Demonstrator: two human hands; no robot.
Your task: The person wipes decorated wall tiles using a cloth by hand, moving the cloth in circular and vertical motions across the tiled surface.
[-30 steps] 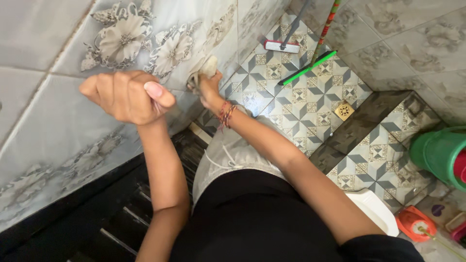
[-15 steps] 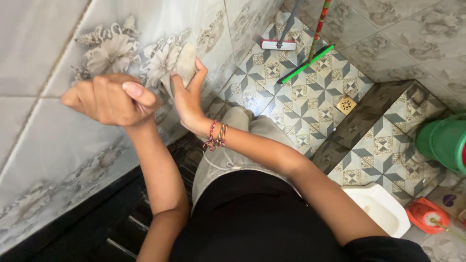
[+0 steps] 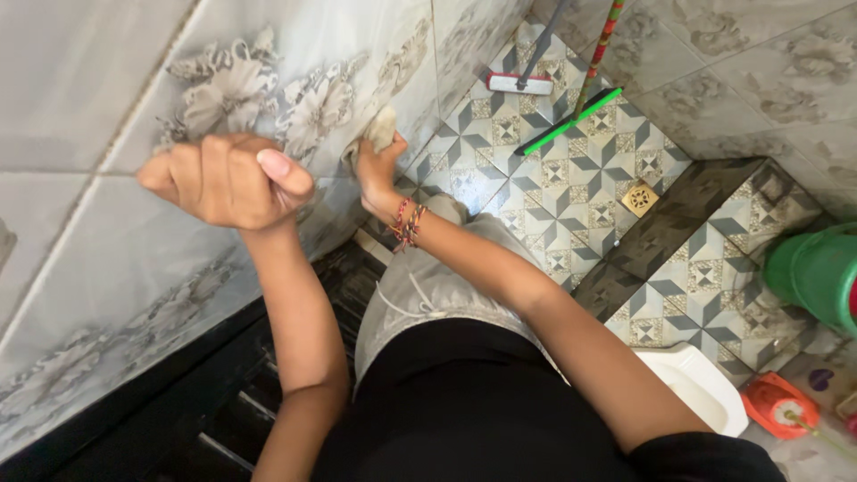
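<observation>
Right hand (image 3: pixel 379 170) grips pale crumpled cloth (image 3: pixel 382 128), pressed to grey floral-printed wall tile (image 3: pixel 295 80). Left hand (image 3: pixel 228 178) in loose fist, resting against same wall. Beaded red bracelet (image 3: pixel 406 223) on right wrist. Green-headed broom (image 3: pixel 571 120) and white flat mop head (image 3: pixel 520 83) on patterned floor tiles (image 3: pixel 571 187). Green plastic bucket (image 3: pixel 817 277) at right edge.

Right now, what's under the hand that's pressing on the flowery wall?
A pale cloth is bunched under the right hand, pressed against the floral wall tile. The fingers cover most of the cloth, and the bit of tile beneath it is hidden.
</observation>
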